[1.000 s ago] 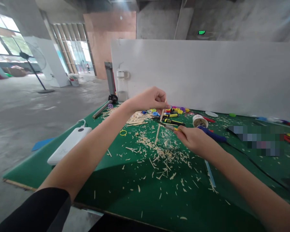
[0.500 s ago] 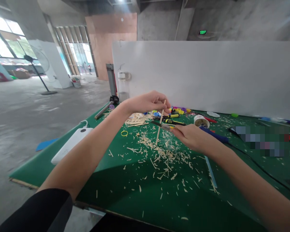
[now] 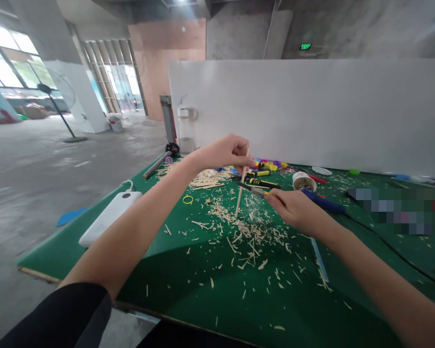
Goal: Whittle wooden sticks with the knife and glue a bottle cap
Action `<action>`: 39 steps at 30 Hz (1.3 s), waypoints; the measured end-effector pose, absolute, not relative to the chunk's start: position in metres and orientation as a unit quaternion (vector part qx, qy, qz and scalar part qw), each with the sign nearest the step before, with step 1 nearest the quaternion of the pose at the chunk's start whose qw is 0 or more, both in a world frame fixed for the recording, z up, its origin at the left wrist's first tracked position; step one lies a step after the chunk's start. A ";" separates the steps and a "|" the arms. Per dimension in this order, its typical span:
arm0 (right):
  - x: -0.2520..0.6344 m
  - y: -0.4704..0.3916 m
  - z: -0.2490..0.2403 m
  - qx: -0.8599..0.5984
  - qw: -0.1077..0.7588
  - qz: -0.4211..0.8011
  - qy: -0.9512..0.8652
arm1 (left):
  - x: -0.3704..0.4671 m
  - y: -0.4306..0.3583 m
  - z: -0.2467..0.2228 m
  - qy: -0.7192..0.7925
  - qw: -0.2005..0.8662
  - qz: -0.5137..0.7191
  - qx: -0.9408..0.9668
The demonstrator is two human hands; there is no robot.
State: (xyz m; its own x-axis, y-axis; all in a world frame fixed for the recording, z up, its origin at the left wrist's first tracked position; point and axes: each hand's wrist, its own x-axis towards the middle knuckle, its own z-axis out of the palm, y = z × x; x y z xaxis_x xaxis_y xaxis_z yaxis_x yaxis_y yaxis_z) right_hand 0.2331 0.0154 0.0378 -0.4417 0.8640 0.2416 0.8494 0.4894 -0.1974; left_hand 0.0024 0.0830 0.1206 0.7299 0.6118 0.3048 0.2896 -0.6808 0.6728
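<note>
Between the fingers of my left hand [image 3: 232, 152] is the top of a thin wooden stick [image 3: 239, 200], held nearly upright with a slight tilt. Its lower end comes down among the wood shavings [image 3: 253, 232] on the green tabletop [image 3: 181, 270]. My right hand [image 3: 288, 205] is closed around the yellow handle of a utility knife [image 3: 255, 190]. The knife's dark blade lies across the stick about midway along it, pointing left. Whether the edge bites into the wood cannot be made out. Behind the stick lie more cutters with yellow and black handles [image 3: 264, 183].
A pile of wooden sticks [image 3: 206, 181] lies behind my left forearm. On the left are a white power bank [image 3: 110, 217] and a yellow ring [image 3: 187, 199]. To the right are a tipped white cup [image 3: 303, 181], a blue-handled tool [image 3: 324, 202] with a cord and a translucent strip [image 3: 319, 261].
The knife and my right hand have shifted slightly to the right. My left hand keeps hold of the stick in nearly the same place. The whole view has moved a little.
</note>
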 end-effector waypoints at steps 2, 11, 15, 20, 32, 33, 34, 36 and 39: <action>0.233 0.015 0.038 -0.511 0.149 0.007 -0.846 | 0.005 0.083 0.120 0.267 0.303 0.278 0.872; 0.222 0.008 0.043 -0.543 0.099 -0.011 -0.834 | 0.007 0.079 0.119 0.252 0.341 0.266 0.866; 0.217 0.007 0.048 -0.547 0.091 -0.015 -0.832 | 0.008 0.076 0.120 0.228 0.350 0.246 0.875; 0.221 0.011 0.047 -0.521 0.070 0.015 -0.851 | 0.006 0.076 0.121 0.207 0.381 0.211 0.876; 0.232 0.007 0.049 -0.541 0.106 -0.050 -0.833 | 0.006 0.089 0.113 0.247 0.276 0.284 0.884; 0.232 0.007 0.049 -0.544 0.103 -0.059 -0.831 | 0.007 0.090 0.112 0.256 0.273 0.289 0.881; 0.231 0.006 0.049 -0.548 0.102 -0.068 -0.827 | 0.008 0.090 0.112 0.265 0.272 0.293 0.878; 0.229 0.005 0.049 -0.553 0.099 -0.076 -0.824 | 0.009 0.089 0.112 0.274 0.277 0.293 0.873; 0.224 0.004 0.050 -0.552 0.096 -0.070 -0.825 | 0.010 0.086 0.114 0.261 0.294 0.274 0.878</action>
